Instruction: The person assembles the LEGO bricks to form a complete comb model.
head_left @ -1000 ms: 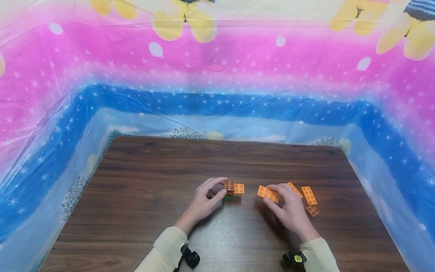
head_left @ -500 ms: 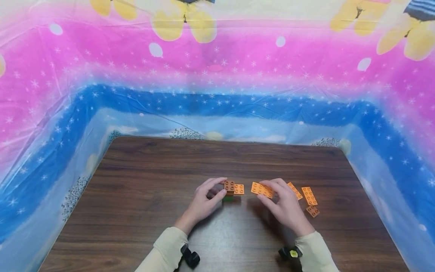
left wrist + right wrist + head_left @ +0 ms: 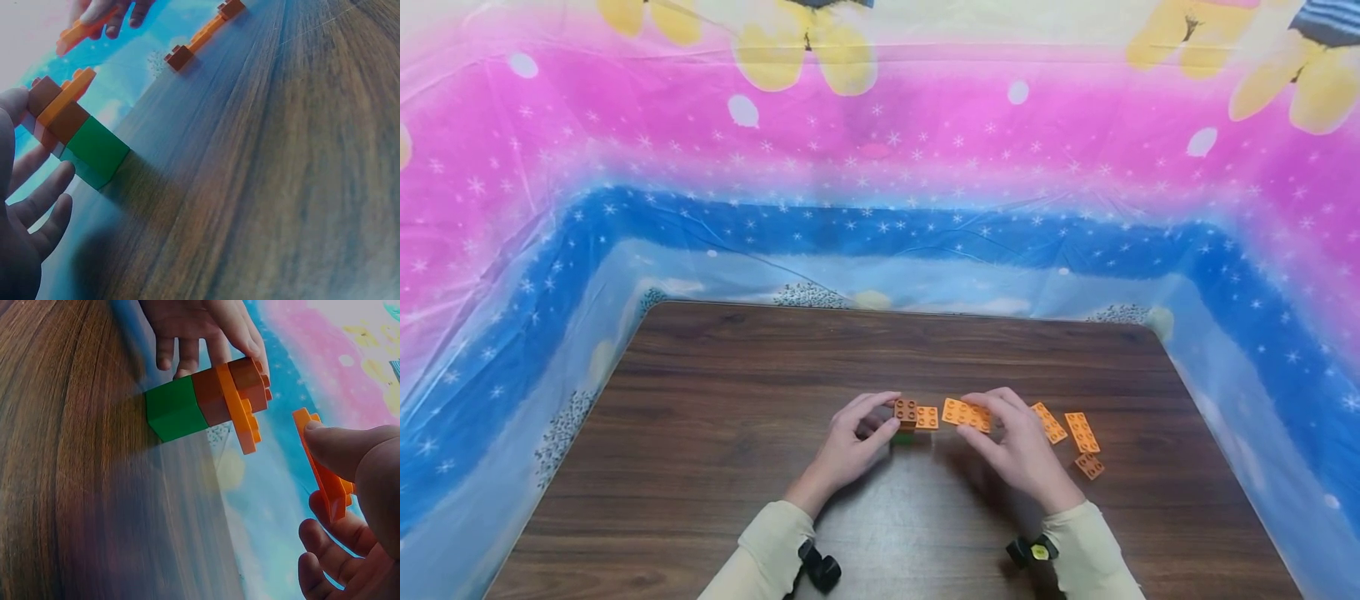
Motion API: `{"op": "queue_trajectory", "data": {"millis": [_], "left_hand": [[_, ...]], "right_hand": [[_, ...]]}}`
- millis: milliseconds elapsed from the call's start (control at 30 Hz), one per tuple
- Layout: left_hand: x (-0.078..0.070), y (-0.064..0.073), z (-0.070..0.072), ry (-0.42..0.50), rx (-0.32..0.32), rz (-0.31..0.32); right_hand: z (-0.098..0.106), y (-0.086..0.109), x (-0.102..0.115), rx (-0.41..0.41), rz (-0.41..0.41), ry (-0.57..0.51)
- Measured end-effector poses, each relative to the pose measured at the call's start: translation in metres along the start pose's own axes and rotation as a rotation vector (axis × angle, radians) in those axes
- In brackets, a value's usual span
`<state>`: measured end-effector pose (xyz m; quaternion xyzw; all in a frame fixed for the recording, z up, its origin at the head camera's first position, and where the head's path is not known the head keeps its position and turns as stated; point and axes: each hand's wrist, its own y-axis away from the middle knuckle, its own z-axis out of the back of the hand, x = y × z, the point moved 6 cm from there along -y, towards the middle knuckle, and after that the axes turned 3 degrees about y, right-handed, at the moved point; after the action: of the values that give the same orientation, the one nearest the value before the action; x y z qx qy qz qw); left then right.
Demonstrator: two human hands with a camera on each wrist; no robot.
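Observation:
A stack of toy building blocks stands on the table, left of centre between the hands. From the bottom it has a green block point(image 3: 178, 409), a brown block point(image 3: 211, 397), an orange plate point(image 3: 928, 417) jutting out to the right and a second brown block point(image 3: 906, 410) on top. My left hand point(image 3: 850, 442) pinches the upper part of the stack between thumb and fingers. My right hand point(image 3: 1015, 446) pinches a longer orange plate point(image 3: 961, 412) by its right part, studs up. In the right wrist view this plate is raised off the table, apart from the stack.
Beyond the right hand lie two more orange plates, a nearer plate point(image 3: 1049, 423) partly behind the hand and a farther plate point(image 3: 1082, 432). A small brown block point(image 3: 1089, 466) sits just below the farther one. A printed cloth point(image 3: 880, 275) hangs around the wooden table point(image 3: 700, 517).
My right hand has moved left with the orange plate, bringing it close to the stack's jutting plate. The left hand and the stack have stayed in place.

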<state>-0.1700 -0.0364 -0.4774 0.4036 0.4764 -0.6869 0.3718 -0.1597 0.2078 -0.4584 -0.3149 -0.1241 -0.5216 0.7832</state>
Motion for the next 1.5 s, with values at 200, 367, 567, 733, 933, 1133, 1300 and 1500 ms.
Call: {"op": "queue_trajectory", "data": {"millis": [200, 367, 567, 733, 933, 1133, 1300, 1500], "left_hand": [[0.000, 0.000, 0.000, -0.003, -0.004, -0.014], [0.001, -0.001, 0.000, -0.005, -0.001, -0.003], [0.000, -0.001, 0.001, -0.005, -0.001, -0.004], [0.000, 0.000, 0.001, -0.001, -0.004, -0.009], [0.000, 0.000, 0.001, -0.002, -0.005, -0.005], [0.000, 0.000, 0.001, -0.004, -0.002, 0.009], [0.014, -0.001, -0.001, -0.008, 0.001, 0.022], [0.036, -0.001, -0.003, -0.008, 0.017, 0.027]], "right_hand": [[-0.006, -0.004, 0.002, 0.013, -0.010, 0.005], [-0.007, -0.008, 0.005, 0.017, 0.002, 0.000], [-0.008, -0.012, 0.009, 0.029, 0.006, -0.006], [-0.010, -0.015, 0.012, 0.027, 0.015, -0.021], [-0.015, -0.019, 0.013, 0.033, 0.033, -0.050], [-0.018, -0.023, 0.016, 0.057, 0.034, -0.059], [-0.019, -0.025, 0.019, 0.071, 0.034, -0.075], [-0.023, -0.027, 0.022, 0.086, 0.043, -0.088]]}}
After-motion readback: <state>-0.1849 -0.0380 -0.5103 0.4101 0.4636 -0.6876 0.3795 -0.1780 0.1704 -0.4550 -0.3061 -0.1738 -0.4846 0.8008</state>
